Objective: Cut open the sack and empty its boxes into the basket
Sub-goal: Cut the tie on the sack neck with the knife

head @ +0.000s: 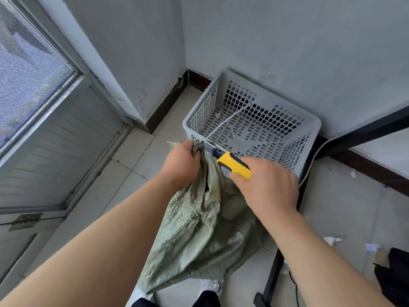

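Gripping bunched woven sack (pixel 199 235): left hand (pixel 180 163) | right hand (pixel 270 187) clasps yellow-handled knife (pixel 232 165) | perforated grey basket (pixel 308 151) beyond

Bare left hand (pixel 181 165), right hand (pixel 270 187), forearms (pixel 106 244); black trousers (pixel 205 300); white shoes (pixel 207 284).

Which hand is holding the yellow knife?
The right hand holds the knife by its yellow handle. The left hand has no knife; it grips the bunched top of the green sack.
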